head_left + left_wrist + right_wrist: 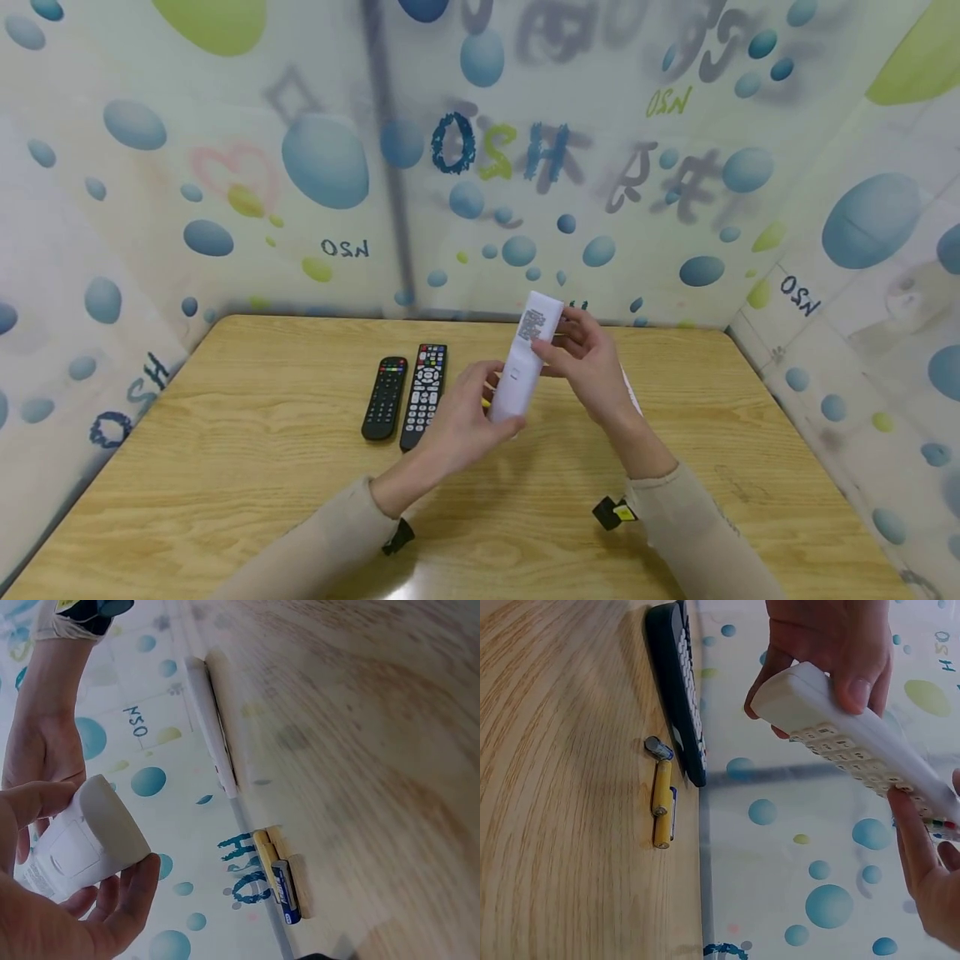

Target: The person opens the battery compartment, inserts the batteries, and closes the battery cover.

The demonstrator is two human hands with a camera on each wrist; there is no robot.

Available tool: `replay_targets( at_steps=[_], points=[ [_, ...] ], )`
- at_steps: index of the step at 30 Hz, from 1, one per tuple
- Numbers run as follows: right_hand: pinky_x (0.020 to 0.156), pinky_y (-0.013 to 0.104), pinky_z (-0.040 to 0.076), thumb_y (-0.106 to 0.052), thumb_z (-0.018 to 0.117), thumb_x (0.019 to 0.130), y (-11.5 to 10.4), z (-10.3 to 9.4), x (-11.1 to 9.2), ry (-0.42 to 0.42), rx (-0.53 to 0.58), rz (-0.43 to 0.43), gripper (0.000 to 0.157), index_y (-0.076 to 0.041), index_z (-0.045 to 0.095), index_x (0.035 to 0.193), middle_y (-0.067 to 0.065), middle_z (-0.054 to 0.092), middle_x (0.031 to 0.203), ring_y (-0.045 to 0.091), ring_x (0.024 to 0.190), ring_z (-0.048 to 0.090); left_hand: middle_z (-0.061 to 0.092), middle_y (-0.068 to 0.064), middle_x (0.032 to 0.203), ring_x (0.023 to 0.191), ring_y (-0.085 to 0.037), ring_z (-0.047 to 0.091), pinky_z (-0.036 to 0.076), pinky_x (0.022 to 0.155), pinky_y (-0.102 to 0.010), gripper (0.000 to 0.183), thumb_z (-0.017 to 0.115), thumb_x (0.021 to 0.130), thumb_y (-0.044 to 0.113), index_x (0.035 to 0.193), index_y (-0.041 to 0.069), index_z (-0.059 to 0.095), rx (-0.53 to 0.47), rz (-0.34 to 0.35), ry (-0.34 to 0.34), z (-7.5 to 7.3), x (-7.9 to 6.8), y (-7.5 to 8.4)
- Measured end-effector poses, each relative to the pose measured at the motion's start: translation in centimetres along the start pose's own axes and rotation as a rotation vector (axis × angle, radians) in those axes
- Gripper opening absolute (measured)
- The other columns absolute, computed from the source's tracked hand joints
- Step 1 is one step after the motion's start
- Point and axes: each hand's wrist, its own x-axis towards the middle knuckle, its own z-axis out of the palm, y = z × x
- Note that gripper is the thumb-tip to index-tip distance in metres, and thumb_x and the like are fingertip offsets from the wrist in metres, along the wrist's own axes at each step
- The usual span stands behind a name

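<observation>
A white remote control [517,379] is held up over the table between both hands, its back with a printed label and a battery cover facing the head camera. My left hand [467,407] grips its lower end. Higher up, my right hand [587,367] holds it with the thumb on the back near the label and fingers behind. In the right wrist view the rows of white buttons [847,754] show on its other face. Several batteries [276,877], yellow and blue, lie on the table; in the head view the white remote and left hand mostly hide them.
Two black remotes, a smaller one [385,398] and a larger one [424,392], lie side by side left of the hands. Another white remote [210,720] lies on the wooden table [262,450] to the right, mostly behind the right hand in the head view. Patterned curtains surround the table.
</observation>
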Motion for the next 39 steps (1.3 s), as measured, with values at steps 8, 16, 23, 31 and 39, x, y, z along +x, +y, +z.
replay_targets(
  at_steps=[8,16,23,31,39],
  points=[
    [0.092,0.037,0.058,-0.003,0.071,0.096,0.12,-0.08,0.01,-0.062,-0.01,-0.014,0.056,0.001,0.046,0.146,0.021,0.057,0.133,0.032,0.12,0.057,0.057,-0.004,0.119,0.099,-0.018,0.06,0.058,0.076,-0.033,0.07,0.086,0.086,0.02,0.145,0.006,0.049,-0.099,-0.029,-0.027,-0.47,0.11,0.0],
    [0.101,0.044,0.051,-0.005,0.068,0.099,0.28,-0.16,-0.2,-0.17,-0.063,-0.009,0.066,-0.009,0.034,0.156,0.02,0.053,0.142,0.036,0.128,0.054,0.058,-0.005,0.12,0.102,-0.02,0.061,0.059,0.079,-0.033,0.067,0.082,0.09,0.02,0.146,0.006,0.048,-0.194,-0.039,-0.053,-0.69,0.13,0.13],
    [0.098,0.041,0.053,-0.007,0.067,0.1,0.19,-0.08,-0.3,-0.24,-0.029,-0.004,0.075,-0.016,0.024,0.16,0.021,0.052,0.145,0.037,0.128,0.054,0.058,-0.004,0.12,0.104,-0.021,0.061,0.059,0.083,-0.035,0.065,0.08,0.092,0.022,0.148,0.009,0.048,-0.276,-0.051,-0.063,-0.82,0.19,0.42],
    [0.097,0.038,0.054,-0.006,0.066,0.101,0.32,-0.02,-0.35,-0.24,-0.012,-0.007,0.076,-0.016,0.022,0.161,0.021,0.052,0.145,0.036,0.126,0.054,0.059,-0.005,0.122,0.105,-0.022,0.062,0.059,0.083,-0.035,0.063,0.077,0.094,0.024,0.148,0.01,0.049,-0.302,-0.033,-0.069,-0.74,0.22,0.39],
    [0.094,0.041,0.056,-0.004,0.065,0.101,0.41,-0.03,-0.36,-0.241,0.019,-0.026,0.075,-0.016,0.023,0.161,0.022,0.049,0.144,0.038,0.127,0.052,0.06,-0.005,0.125,0.106,-0.02,0.063,0.059,0.084,-0.033,0.062,0.076,0.096,0.021,0.15,0.01,0.047,-0.297,-0.011,-0.101,-0.72,0.3,0.43]
  ],
)
